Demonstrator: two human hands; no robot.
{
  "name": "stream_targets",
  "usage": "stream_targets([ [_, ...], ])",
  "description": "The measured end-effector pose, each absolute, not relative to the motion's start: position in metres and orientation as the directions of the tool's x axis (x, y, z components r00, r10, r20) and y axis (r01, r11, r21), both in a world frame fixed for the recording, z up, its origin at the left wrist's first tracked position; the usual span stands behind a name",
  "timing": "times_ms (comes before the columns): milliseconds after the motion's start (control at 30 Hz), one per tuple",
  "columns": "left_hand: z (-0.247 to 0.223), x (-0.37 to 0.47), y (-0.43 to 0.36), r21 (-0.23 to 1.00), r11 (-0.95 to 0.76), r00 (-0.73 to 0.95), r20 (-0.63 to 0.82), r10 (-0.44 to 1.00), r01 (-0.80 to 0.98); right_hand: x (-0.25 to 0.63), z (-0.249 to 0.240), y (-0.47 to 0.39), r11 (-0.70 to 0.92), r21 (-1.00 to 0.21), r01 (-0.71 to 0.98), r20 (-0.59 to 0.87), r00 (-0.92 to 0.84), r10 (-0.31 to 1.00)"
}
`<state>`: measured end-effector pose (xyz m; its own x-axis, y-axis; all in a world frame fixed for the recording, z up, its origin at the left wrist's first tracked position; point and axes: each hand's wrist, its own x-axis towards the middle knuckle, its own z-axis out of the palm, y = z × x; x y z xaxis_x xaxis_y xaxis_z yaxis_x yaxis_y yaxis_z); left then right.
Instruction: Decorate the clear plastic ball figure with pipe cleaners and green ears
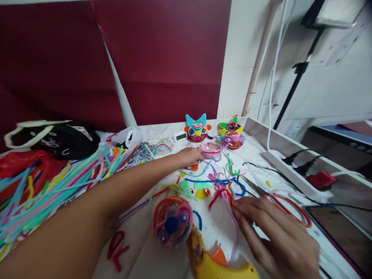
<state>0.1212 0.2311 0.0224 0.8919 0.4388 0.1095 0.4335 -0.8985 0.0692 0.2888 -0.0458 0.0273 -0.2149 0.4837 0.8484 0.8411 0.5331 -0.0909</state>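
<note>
My left hand reaches to the back of the table, fingers curled down beside a clear round case with pink pipe cleaner on its rim. Whatever those fingers hold is too small to make out. On the right, my right hand has thumb and fingertips together at the end of a bent red pipe cleaner. In front of me sits a round case wrapped in coloured pipe cleaners, with purple and blue discs. A yellow glue gun with an orange trigger lies at the near edge.
Red-handled scissors and a phone lie right. A white power strip runs along the side wall. Loose pipe cleaners pile up left. Finished blue-eared and green-eared figures stand behind, near a small timer.
</note>
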Motion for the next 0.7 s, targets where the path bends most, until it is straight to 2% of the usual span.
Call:
stream_targets([
  [100, 0.023, 0.12, 0.233, 0.166, -0.883, 0.885, 0.09, 0.457, 0.439, 0.289, 0.028, -0.043, 0.553, -0.088, 0.828, 0.86, -0.217, 0.462],
  [200, 0.028, 0.118, 0.233, 0.297, -0.84, 0.846, 0.154, 0.511, 0.453, 0.29, 0.028, -0.041, 0.562, -0.084, 0.823, 0.866, -0.219, 0.45],
  [400, 0.042, 0.106, 0.23, 0.614, -0.652, 0.643, 0.287, 0.71, 0.446, 0.291, 0.024, -0.04, 0.579, -0.109, 0.808, 0.853, -0.223, 0.472],
  [533, 0.048, 0.098, 0.225, 0.797, -0.479, 0.499, 0.265, 0.825, 0.369, 0.29, 0.022, -0.039, 0.594, -0.137, 0.792, 0.836, -0.229, 0.498],
  [700, 0.051, 0.099, 0.217, 0.932, -0.31, 0.311, 0.243, 0.919, 0.187, 0.288, 0.023, -0.036, 0.604, -0.206, 0.77, 0.828, -0.193, 0.527],
])
